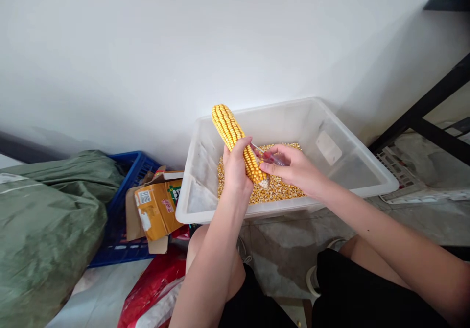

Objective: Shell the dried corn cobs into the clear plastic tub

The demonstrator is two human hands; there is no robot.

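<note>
A yellow corn cob [228, 127] slants above the bin, its upper end leaning left and its pale stem end low on the right. My left hand [237, 169] is wrapped around its middle. Close against the cob's lower right side, my right hand [290, 166] is closed on a slim tool with a translucent reddish handle [275, 158], possibly a screwdriver. A thin metal shaft shows by the cob, but my fingers hide much of the tool. Beneath both hands, loose corn kernels [282, 191] cover the floor of a translucent plastic bin [341, 139].
Left of the bin stand a blue crate [128, 171], a flattened orange cardboard box [157, 210] and a large green bag [47, 230]. A red bag [154, 279] lies near my legs. Black metal framing [422, 107] rises at right, and a white wall [183, 39] backs everything.
</note>
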